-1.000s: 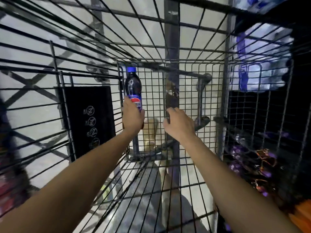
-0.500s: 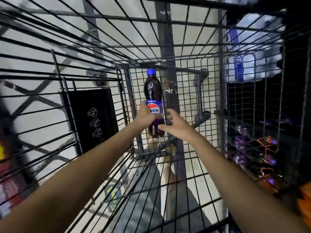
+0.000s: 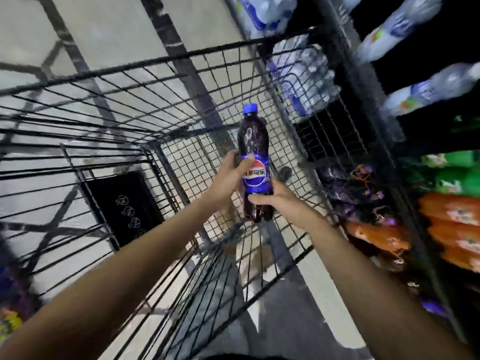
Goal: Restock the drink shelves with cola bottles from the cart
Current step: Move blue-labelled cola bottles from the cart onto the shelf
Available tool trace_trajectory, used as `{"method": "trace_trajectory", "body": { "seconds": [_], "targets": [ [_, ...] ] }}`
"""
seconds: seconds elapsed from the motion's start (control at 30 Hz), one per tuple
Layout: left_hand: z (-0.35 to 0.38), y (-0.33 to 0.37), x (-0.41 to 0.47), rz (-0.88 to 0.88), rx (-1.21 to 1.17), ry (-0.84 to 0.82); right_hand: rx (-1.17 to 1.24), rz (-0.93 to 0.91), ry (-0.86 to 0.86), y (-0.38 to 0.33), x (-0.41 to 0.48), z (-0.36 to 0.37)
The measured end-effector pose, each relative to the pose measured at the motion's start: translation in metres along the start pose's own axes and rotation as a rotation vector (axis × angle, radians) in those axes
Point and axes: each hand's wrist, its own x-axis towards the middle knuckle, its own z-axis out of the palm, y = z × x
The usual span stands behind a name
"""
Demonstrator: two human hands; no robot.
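- Since half a second ago the cola bottle (image 3: 254, 144) has come up and over toward the right side of the cart (image 3: 181, 165), and the right hand (image 3: 283, 203) has gone from touching its side to wrapping round it.
- Now the bottle is upright, blue cap on top, its dark body and blue label facing the camera. It is held in the air in front of the cart's fine-mesh end panel, nearer the right wall than the left.
- Left hand (image 3: 228, 178): it grips the bottle at label height from the left, with the thumb laid across the label's upper edge and the fingers hidden behind.
- Right hand: it grips just below the label, with the fingers curled round the front of the lower body.
- A black panel with white symbols (image 3: 124, 203) hangs on the cart's left wall.
- Beyond the right wall stand shelves. Packs of water bottles (image 3: 301, 81) are up high, green bottles (image 3: 446, 178) are lower, and orange bottles (image 3: 457, 211) sit beneath them, all blurred.
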Motion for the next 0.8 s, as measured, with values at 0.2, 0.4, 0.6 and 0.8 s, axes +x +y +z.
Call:
{"method": "trace_trajectory", "body": {
  "seconds": [0.2, 0.4, 0.6, 0.8],
  "targets": [
    [0.063, 0.051, -0.056, 0.188, 0.101, -0.108, 0.174, -0.119, 0.161, -0.003, -0.088, -0.022],
    [0.153, 0.063, -0.130, 0.316, 0.208, -0.209, 0.283, -0.300, 0.307, 0.031, -0.201, -0.050],
    [0.266, 0.018, -0.217, 0.516, 0.355, -0.413, 0.327, -0.439, 0.603, 0.115, -0.321, -0.081],
    [0.383, -0.048, -0.304, 0.502, 0.425, -0.692, 0.510, -0.516, 0.794, 0.236, -0.441, -0.114]
  ]
}}
